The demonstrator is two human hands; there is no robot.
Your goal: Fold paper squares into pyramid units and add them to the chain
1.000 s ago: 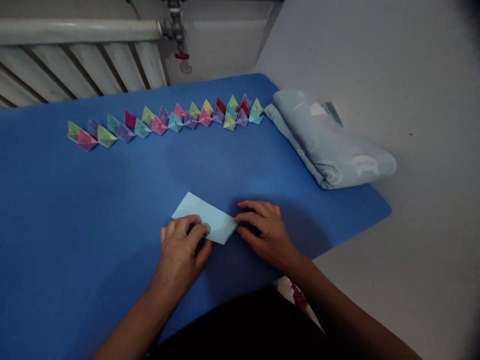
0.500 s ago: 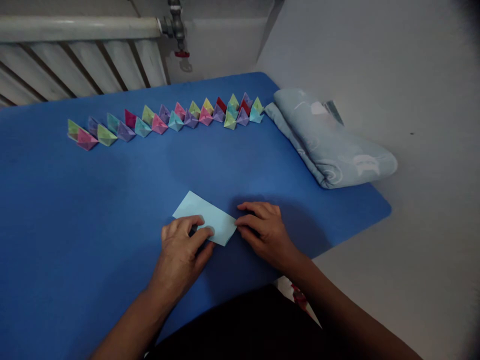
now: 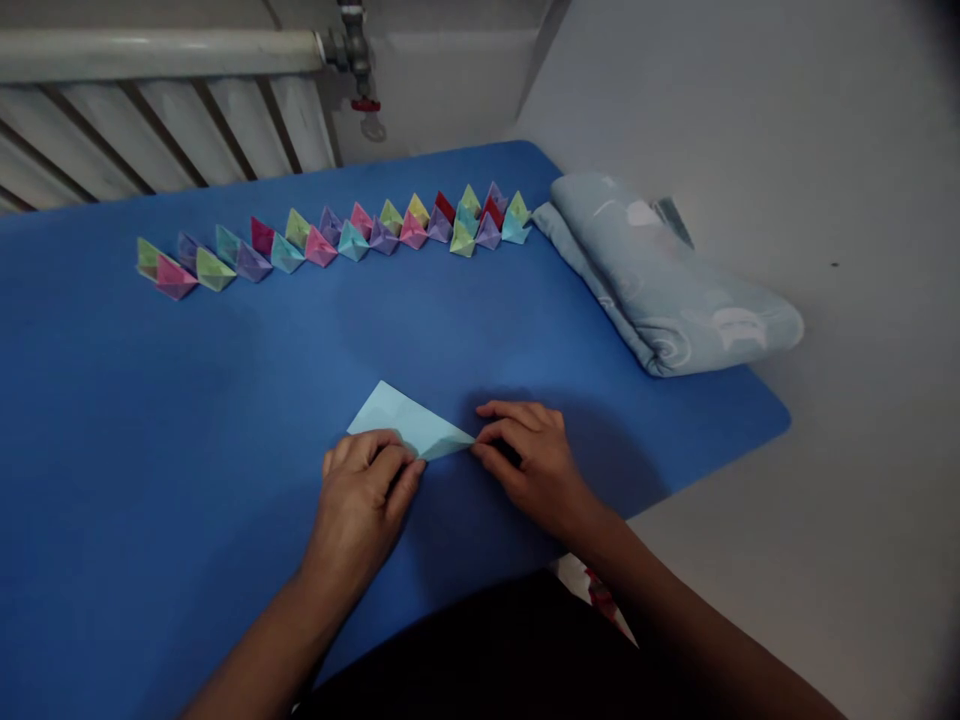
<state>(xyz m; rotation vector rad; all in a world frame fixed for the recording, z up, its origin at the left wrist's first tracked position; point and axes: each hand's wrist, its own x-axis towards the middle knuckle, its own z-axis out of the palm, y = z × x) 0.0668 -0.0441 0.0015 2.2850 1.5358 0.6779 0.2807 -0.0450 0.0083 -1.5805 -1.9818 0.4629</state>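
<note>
A light blue folded paper [image 3: 409, 422] lies on the blue mat [image 3: 187, 400] in front of me. Its near right corner is folded up, giving it a triangular outline. My left hand [image 3: 365, 490] presses on the paper's near edge with curled fingers. My right hand [image 3: 529, 455] pinches the paper's right tip with thumb and forefinger. Both hands rest on the mat.
A row of several small folded paper shapes [image 3: 337, 240] in pink, green, purple and cyan runs along the far side of the mat. A rolled pale blue cloth [image 3: 660, 280] lies at the right. A radiator [image 3: 150, 110] stands behind. White floor [image 3: 825, 450] lies right of the mat.
The paper's near right corner has been folded upward, turning the rectangle into a triangular shape. Both hands stayed almost in place.
</note>
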